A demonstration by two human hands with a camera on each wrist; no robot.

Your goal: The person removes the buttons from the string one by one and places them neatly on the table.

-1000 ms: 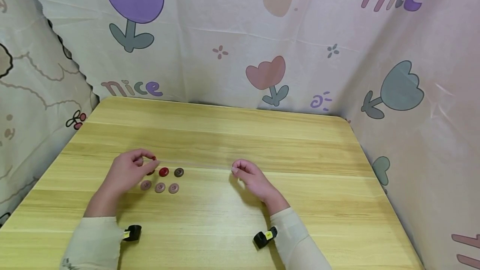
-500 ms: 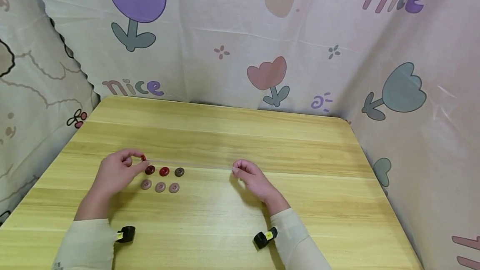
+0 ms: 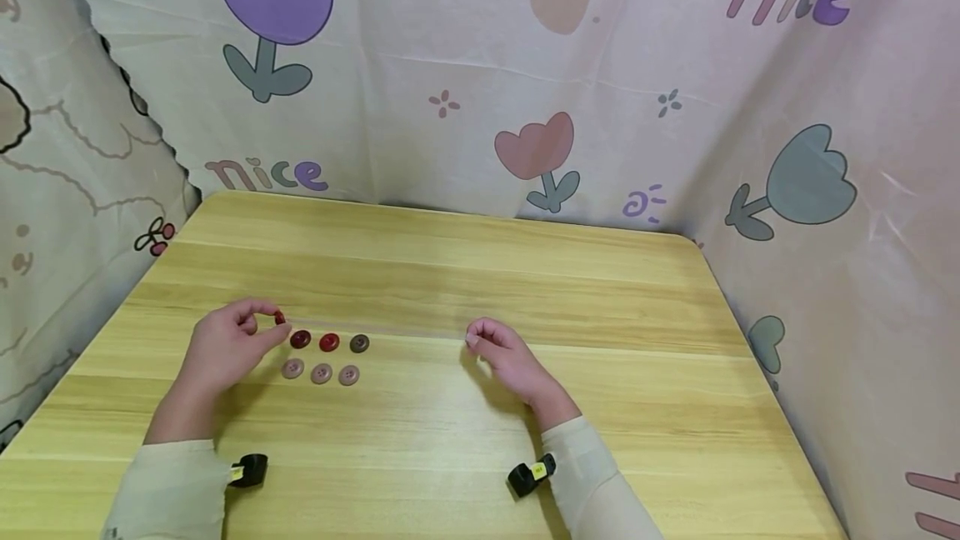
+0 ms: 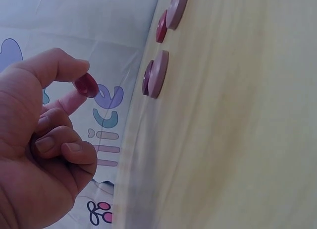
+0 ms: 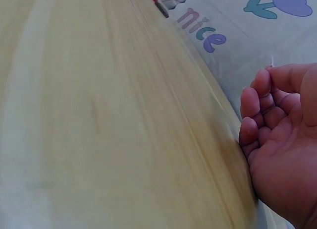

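Observation:
My left hand (image 3: 225, 348) pinches a small red button (image 4: 86, 85) on edge between thumb and forefinger, its other fingers curled toward the palm. From there a thin pale thread (image 3: 375, 328) runs nearly straight to my right hand (image 3: 504, 354), whose thumb and forefinger pinch it. A short end of the thread pokes above the right fingertips in the right wrist view. Just right of my left hand lie a dark red button (image 3: 300, 339), a bright red button (image 3: 329, 342) and a dark brown button (image 3: 359, 343) on the table.
Three dusty-pink buttons (image 3: 321, 373) form a nearer row in front of the darker ones. The wood-grain table (image 3: 420, 457) ends at the back against a printed cloth (image 3: 450, 40), which also hangs along both sides. Each sleeve bears a black wrist camera (image 3: 531, 475).
My left hand has moved left with the red button, widening the span of thread between the hands and uncovering the dark red button. The right hand has stayed almost still.

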